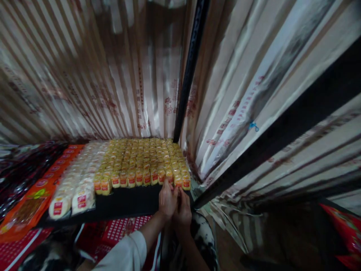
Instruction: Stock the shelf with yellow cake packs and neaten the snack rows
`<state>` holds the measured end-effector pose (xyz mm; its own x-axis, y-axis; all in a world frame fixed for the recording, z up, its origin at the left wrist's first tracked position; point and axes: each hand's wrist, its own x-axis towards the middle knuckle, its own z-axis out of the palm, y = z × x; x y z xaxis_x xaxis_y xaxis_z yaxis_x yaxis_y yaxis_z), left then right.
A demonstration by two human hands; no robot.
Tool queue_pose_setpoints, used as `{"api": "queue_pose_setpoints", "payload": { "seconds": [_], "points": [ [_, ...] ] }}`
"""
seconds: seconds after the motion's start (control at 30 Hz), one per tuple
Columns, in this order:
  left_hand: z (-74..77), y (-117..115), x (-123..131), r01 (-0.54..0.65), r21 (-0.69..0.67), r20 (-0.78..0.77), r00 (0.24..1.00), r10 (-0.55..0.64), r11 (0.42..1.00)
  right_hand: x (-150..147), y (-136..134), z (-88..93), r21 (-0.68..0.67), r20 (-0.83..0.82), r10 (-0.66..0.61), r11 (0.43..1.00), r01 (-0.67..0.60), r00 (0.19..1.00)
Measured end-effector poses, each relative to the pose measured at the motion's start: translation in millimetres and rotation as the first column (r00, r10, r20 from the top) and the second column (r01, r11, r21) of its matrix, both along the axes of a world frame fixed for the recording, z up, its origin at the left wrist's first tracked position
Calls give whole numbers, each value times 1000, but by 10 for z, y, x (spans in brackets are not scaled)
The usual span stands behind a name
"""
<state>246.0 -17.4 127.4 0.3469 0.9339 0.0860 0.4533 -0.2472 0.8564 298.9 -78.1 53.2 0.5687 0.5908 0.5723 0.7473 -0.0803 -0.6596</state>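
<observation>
We observe both bare hands at the right front of a black shelf [129,201], close together, wrists side by side. The left hand [167,200] reaches to the front row of small yellow packets [138,160], its fingertips up against them near the right end. The right hand [184,211] sits just beside it, fingers bent, tips close to the same row. In this dim, soft view we cannot tell whether either hand's fingers are closed on a packet or only resting near one.

We record the packets standing in tight rows from the back edge of the shelf forward, red labels facing us along the front; two at the left end stand further forward than their neighbours. A bare strip of shelf runs before them.

Left of the packets we note round white packs [60,205] in two rows, then a long orange pack [28,209], then dark glossy packs [31,169]. Below the shelf front we see red baskets [118,230]. Behind rises pleated pale sheeting [152,86], crossed by a black pole [189,64]. We note a pale sleeve [126,251] on the left arm.
</observation>
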Motion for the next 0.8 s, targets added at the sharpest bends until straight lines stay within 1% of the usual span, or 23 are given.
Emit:
{"api": "queue_pose_setpoints", "payload": {
  "seconds": [0.1,0.2,0.23,0.3,0.37,0.43,0.47,0.53,0.6,0.63,0.7,0.8],
  "points": [
    [-23,-2,-241,-37,26,31,999,37,999,-63,7,99,23,-106,-45,999,47,993],
    [-57,64,-670,-134,68,62,990,130,989,-116,-12,182,57,-141,-8,998,16,990],
    [-71,103,-847,-198,102,84,978,190,975,-132,-20,206,70,-139,12,998,-2,990],
    [-103,199,-1220,-314,178,108,948,299,933,-184,-24,253,88,-126,44,996,-33,991],
    [-135,302,-1569,-434,214,98,901,423,875,-288,5,305,91,-111,74,994,-64,991],
    [-166,395,-1846,-537,239,89,842,532,809,-463,82,363,80,-106,126,990,-118,986],
    [-181,432,-1950,-571,245,88,818,568,784,-577,138,391,72,-109,169,984,-162,980],
    [-209,490,-2090,-608,246,95,790,605,755,-844,280,438,52,-121,289,957,-285,950],
    [-235,530,-2157,-620,233,106,782,614,750,-1135,451,464,21,-146,411,911,-412,900],
    [-246,546,-2172,-621,219,112,782,613,752,-1276,542,467,11,-157,452,890,-456,878],
    [-265,576,-2184,-617,185,129,786,604,765,-1529,726,455,-2,-168,496,864,-503,852],
    [-285,619,-2198,-602,133,147,797,585,787,-1804,971,400,-4,-167,524,846,-533,835]
  ]
}}
